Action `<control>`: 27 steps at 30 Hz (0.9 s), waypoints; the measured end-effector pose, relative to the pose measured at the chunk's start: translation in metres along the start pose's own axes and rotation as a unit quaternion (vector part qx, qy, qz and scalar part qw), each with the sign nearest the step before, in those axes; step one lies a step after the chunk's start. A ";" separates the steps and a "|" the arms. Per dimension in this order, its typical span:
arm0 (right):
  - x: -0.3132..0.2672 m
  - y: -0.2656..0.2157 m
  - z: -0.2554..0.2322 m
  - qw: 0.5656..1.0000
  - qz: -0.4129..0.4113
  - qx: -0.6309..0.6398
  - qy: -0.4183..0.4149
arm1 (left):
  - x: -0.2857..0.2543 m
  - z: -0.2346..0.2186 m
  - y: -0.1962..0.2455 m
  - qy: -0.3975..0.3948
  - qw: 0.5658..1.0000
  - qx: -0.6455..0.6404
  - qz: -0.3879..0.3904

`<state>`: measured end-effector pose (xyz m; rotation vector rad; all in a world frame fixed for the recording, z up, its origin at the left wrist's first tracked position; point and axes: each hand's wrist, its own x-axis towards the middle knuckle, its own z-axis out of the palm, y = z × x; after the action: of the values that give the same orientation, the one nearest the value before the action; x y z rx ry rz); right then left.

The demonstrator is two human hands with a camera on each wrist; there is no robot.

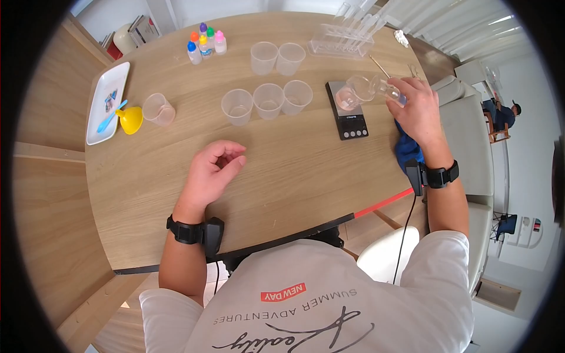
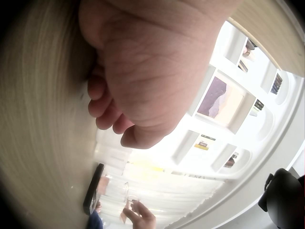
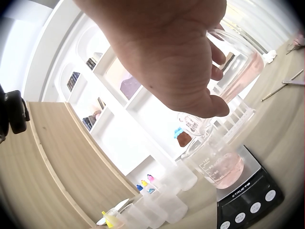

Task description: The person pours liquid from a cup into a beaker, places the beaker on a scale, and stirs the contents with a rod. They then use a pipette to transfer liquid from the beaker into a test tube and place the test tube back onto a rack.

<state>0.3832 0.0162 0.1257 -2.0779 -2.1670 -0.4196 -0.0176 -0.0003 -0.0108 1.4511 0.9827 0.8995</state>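
My right hand [image 1: 415, 109] grips a clear glass flask [image 3: 245, 71] with pale pink liquid in it. The flask is tipped, its narrow mouth at the rim of a graduated glass beaker [image 3: 217, 164]. Pink liquid lies in the bottom of that beaker, which stands on a black digital scale [image 1: 351, 125]. My left hand [image 1: 215, 170] holds nothing; its fingers are loosely bent close over the wooden table [image 1: 282, 170], left of the scale. Several frosted plastic cups [image 1: 269, 101] stand in two rows between the hands, farther back.
A test tube rack [image 1: 341, 47] stands at the back right. A blue cloth [image 1: 406, 150] lies under the right forearm. Leftward are dropper bottles [image 1: 206, 44], another cup [image 1: 159, 110], a yellow funnel [image 1: 130, 120] and a white tray [image 1: 99, 132]. A thin stick [image 1: 378, 66] lies near the flask.
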 end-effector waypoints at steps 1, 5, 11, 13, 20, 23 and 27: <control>0.000 -0.001 -0.001 1.000 0.000 0.000 0.000 | 0.000 0.000 0.000 0.000 1.000 0.000 -0.002; 0.002 -0.001 -0.004 1.000 -0.003 -0.007 -0.013 | 0.000 0.000 0.001 -0.004 1.000 0.004 -0.004; 0.003 -0.002 -0.008 0.999 -0.015 -0.026 -0.012 | 0.000 0.000 0.002 -0.003 1.000 0.004 -0.008; 0.004 -0.003 -0.010 0.999 -0.015 -0.032 -0.012 | 0.000 0.000 0.000 -0.004 1.000 0.001 -0.006; 0.009 -0.004 -0.016 0.998 -0.031 -0.044 -0.024 | -0.001 0.000 0.001 -0.004 1.000 0.004 -0.008; 0.010 -0.004 -0.018 0.998 -0.036 -0.049 -0.029 | -0.001 0.000 -0.003 -0.002 1.000 -0.008 -0.006; 0.012 -0.004 -0.019 0.997 -0.038 -0.052 -0.034 | 0.000 0.000 0.000 -0.002 1.000 -0.005 -0.003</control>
<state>0.3762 0.0226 0.1463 -2.0954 -2.3168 -0.4874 -0.0179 -0.0006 -0.0109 1.4401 0.9783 0.8957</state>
